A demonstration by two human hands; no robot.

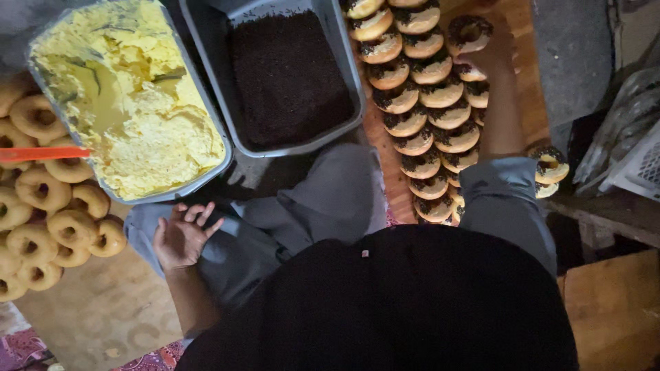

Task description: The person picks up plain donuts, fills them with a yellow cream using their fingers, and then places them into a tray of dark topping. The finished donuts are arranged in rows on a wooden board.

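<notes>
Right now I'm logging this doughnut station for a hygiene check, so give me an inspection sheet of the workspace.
Surface: wooden board at left, marked with ring stains; second board at right under the topped rows.
Job's things: plain doughnuts heaped left; tub of yellow cream; tray of dark sprinkles; topped doughnuts in overlapping rows.
Clutter: orange handle lying across the tub's rim; two topped doughnuts apart, far right.
Grippers: left hand open, empty, resting on the knee; right hand holding a topped doughnut above the rows.
Cables: nothing seen.
Surroundings: white crate at right; patterned cloth bottom left.
</notes>
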